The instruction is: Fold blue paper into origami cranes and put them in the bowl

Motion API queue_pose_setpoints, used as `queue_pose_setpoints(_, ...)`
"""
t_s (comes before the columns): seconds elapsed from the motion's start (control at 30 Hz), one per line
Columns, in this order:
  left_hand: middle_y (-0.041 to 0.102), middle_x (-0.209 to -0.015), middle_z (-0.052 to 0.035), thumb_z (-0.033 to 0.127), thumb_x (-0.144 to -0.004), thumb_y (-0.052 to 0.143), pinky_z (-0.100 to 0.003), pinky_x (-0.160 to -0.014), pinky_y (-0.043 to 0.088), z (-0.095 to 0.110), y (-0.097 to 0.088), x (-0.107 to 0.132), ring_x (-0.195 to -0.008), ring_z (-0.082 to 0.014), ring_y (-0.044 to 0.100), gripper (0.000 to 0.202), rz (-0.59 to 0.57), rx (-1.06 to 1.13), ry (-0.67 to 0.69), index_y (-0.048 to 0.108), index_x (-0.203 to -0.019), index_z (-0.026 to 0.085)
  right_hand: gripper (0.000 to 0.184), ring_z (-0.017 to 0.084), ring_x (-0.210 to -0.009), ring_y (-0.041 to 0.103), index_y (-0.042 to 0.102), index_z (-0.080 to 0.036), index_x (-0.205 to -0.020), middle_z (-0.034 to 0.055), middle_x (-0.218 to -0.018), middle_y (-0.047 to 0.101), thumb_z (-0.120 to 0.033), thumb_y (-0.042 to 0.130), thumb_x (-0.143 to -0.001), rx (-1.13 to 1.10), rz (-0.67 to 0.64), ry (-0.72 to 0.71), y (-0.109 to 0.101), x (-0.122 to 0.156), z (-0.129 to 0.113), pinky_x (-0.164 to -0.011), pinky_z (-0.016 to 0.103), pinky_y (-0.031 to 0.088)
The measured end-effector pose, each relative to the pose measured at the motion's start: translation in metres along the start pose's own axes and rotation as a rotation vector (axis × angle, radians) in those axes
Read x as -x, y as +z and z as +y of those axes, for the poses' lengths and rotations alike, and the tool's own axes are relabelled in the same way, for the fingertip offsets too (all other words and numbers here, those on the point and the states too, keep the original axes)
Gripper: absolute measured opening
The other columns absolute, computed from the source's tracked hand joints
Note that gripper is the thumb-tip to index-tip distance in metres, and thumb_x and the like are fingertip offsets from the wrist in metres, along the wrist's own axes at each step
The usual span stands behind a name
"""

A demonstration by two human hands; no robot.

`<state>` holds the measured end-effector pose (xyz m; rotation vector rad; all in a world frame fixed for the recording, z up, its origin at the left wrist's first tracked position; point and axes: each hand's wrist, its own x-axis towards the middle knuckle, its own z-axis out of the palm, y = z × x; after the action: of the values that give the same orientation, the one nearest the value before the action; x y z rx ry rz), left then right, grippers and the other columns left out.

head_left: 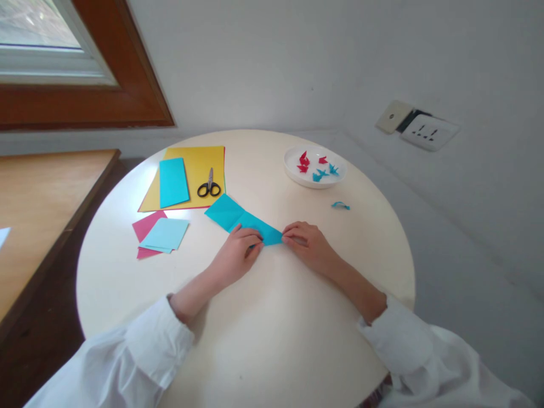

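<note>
A creased strip of blue paper (pixel 232 214) lies slantwise on the round table, its right end folded to a point. My left hand (pixel 240 246) rests on its lower middle, thumb and fingers closed on the near edge. At the pointed right end, my right hand (pixel 308 241) pinches the corner between thumb and fingers. The strip's far left end lies flat and reaches the edge of the yellow paper.
Black-handled scissors (pixel 209 186) and a folded blue sheet (pixel 173 182) lie on yellow paper (pixel 204 158). Pink and pale blue squares (pixel 165 233) sit nearer. A white dish (pixel 293 173) holds several small red and blue folded-paper pieces; a blue scrap (pixel 340 205) lies nearby.
</note>
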<state>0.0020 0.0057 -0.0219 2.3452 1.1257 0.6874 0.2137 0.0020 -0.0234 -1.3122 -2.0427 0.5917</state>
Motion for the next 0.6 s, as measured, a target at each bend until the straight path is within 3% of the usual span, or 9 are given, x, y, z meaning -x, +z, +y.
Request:
queue_pose_setpoints(0.07,0.067,-0.092,-0.0057,0.021,-0.086,0.045,-0.046,-0.102,0.035,0.005,-0.001,0.002,-0.093,-0.0197,0.061,0.022,0.017,0.032,-0.020,0.062,-0.074,0.018,0.014,0.018,-0.083,0.059,0.067,-0.020,-0.074,0.0039,-0.084,0.069,-0.023,0.056,-0.084,0.057,-0.031,0.037,0.000,0.001,-0.006,-0.081,0.037,0.039)
queue_pose_setpoints(0.13,0.065,-0.088,-0.0071,0.021,-0.085,0.044,-0.037,-0.088,0.046,0.009,-0.001,0.003,-0.087,-0.0193,0.061,0.023,0.023,0.068,-0.061,0.060,-0.069,0.017,0.015,0.018,-0.081,0.058,0.065,-0.020,-0.074,0.0030,-0.080,0.069,-0.023,0.055,-0.085,0.117,-0.054,0.101,0.000,0.003,-0.013,-0.080,0.037,0.035)
queue_pose_setpoints(0.23,0.059,-0.087,-0.0080,0.023,-0.085,0.046,-0.031,-0.073,0.049,0.011,0.000,0.003,-0.081,-0.0186,0.058,0.023,0.067,0.083,-0.119,0.058,-0.066,0.017,0.016,0.018,-0.078,0.056,0.064,-0.019,-0.072,0.0037,-0.078,0.069,-0.022,0.054,-0.084,0.192,-0.055,0.159,0.002,0.004,-0.018,-0.077,0.036,0.034)
queue_pose_setpoints(0.4,0.052,-0.082,-0.0068,0.025,-0.086,0.046,-0.035,-0.075,0.047,0.009,0.007,0.000,-0.082,-0.0201,0.052,0.024,0.134,-0.005,-0.138,0.057,-0.066,0.017,0.019,0.018,-0.074,0.055,0.061,-0.018,-0.070,0.0043,-0.075,0.068,-0.023,0.051,-0.085,0.308,-0.015,0.182,0.008,0.003,-0.022,-0.072,0.033,0.030)
queue_pose_setpoints(0.6,0.052,-0.082,-0.0086,0.025,-0.089,0.040,-0.041,-0.075,0.043,0.009,0.009,-0.004,-0.081,-0.0229,0.048,0.027,0.102,-0.171,-0.128,0.057,-0.069,0.016,0.020,0.018,-0.071,0.055,0.059,-0.019,-0.069,0.0031,-0.068,0.065,-0.022,0.048,-0.085,0.427,0.048,0.156,0.012,0.003,-0.025,-0.070,0.032,0.026)
